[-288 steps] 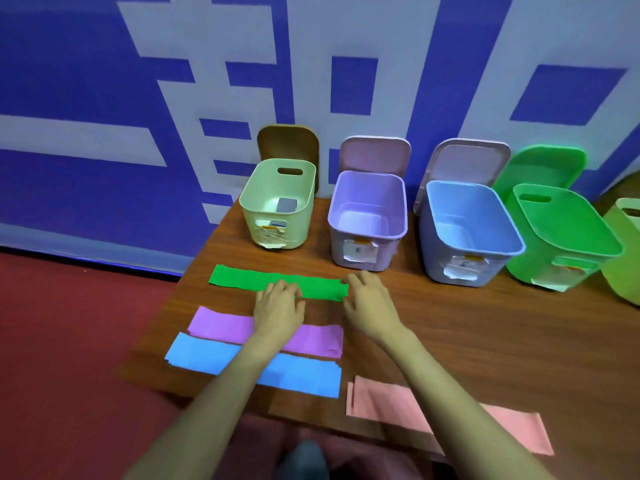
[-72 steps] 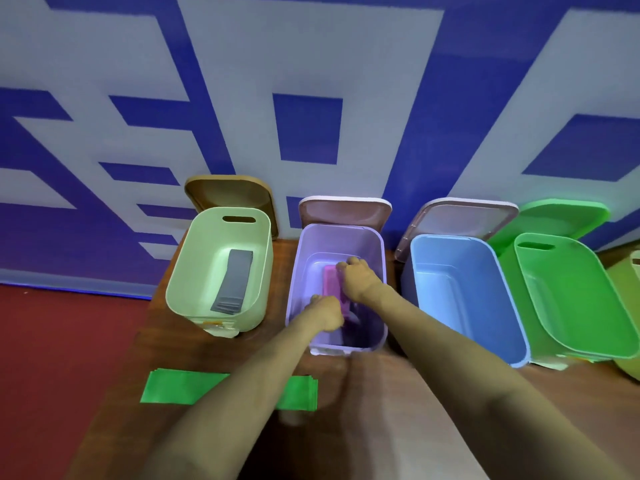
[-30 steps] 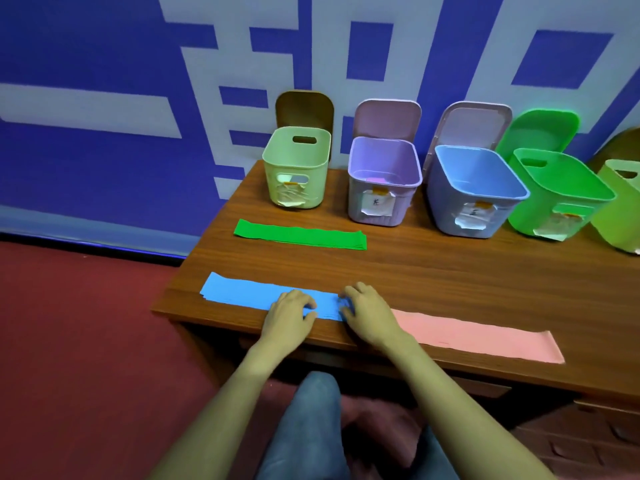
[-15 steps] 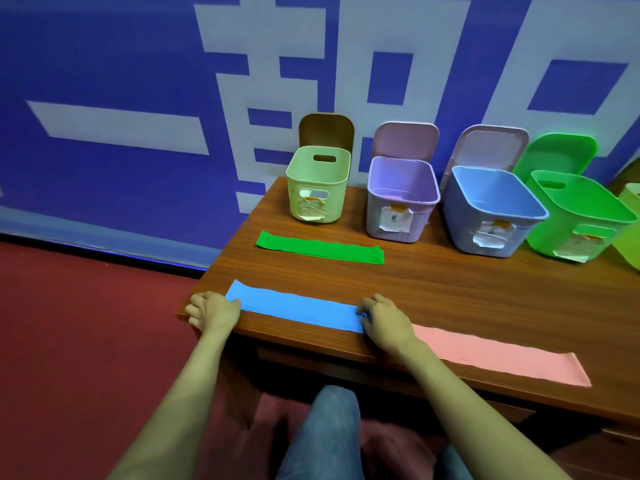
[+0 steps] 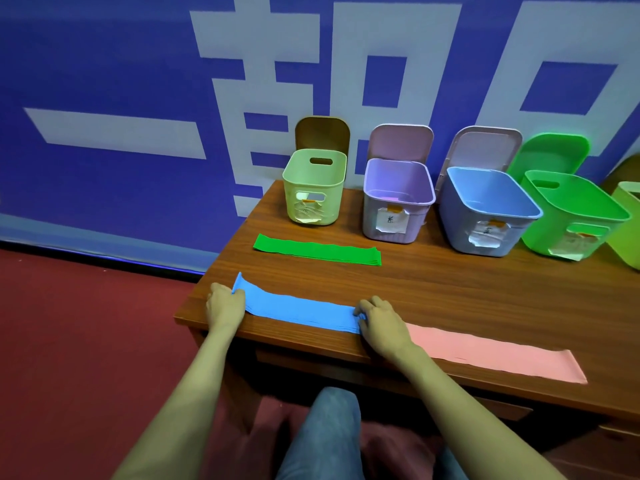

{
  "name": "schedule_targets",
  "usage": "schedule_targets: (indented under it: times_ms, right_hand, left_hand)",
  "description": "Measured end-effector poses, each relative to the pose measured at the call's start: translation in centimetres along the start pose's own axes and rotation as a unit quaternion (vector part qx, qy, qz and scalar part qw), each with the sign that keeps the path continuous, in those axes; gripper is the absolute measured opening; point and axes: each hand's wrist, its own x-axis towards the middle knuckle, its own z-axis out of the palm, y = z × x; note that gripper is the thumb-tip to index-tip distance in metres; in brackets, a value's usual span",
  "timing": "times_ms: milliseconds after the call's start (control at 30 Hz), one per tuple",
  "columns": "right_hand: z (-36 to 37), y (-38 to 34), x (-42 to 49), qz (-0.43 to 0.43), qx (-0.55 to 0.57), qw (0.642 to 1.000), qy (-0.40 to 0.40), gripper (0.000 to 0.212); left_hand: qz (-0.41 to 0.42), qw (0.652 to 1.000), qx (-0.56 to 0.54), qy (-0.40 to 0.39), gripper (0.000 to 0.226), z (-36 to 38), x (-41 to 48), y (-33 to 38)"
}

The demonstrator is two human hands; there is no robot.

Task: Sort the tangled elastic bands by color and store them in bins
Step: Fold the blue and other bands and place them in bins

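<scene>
The blue band, a thin, flat, smooth strip, lies along the front edge of the wood-grain worktop. Its left end, flat half a second ago, now curls up. The left hand pinches that raised end and the right hand pinches the other. A green band lies behind and a pink band to the right.

the person's left hand and right hand lead back to bare forearms that run to the frame's lower edge; blue denim jeans cover the legs between them.
</scene>
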Motion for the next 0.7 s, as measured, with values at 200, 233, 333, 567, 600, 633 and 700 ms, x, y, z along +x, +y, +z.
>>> schedule_targets:
  times_ms: [200,233,333,567,600,633,700]
  right_hand:
    - [0.2,0.0,-0.1,-0.001,-0.005,1.000,-0.002,0.026]
    - [0.2,0.0,-0.1,-0.002,-0.004,1.000,-0.002,0.026]
    - [0.0,0.2,0.0,-0.007,-0.005,1.000,-0.014,0.026]
    - [-1.0,1.2,-0.1,-0.022,-0.016,0.999,0.021,0.025]
    - [-1.1,1.4,-0.2,-0.025,-0.031,0.999,0.030,0.024]
    - [-1.2,1.6,-0.3,-0.028,-0.047,0.998,0.032,0.024]
    - [-1.2,2.1,-0.5,-0.031,-0.070,0.997,0.024,0.026]
  left_hand:
    - [-0.018,0.999,0.014,-0.030,0.033,-0.4,0.6,-0.5]
    - [-0.026,0.999,0.000,-0.030,0.035,-0.5,0.6,-0.4]
    - [-0.042,0.997,-0.063,-0.017,0.038,-0.8,0.2,0.2]
    - [0.088,0.989,-0.108,-0.038,0.028,1.0,-3.3,3.6]
    - [0.119,0.987,-0.090,-0.053,0.028,1.7,-4.2,4.2]
    - [0.148,0.984,-0.073,-0.069,0.029,2.5,-5.1,4.8]
    - [0.194,0.975,-0.038,-0.102,0.031,4.4,-6.9,5.8]
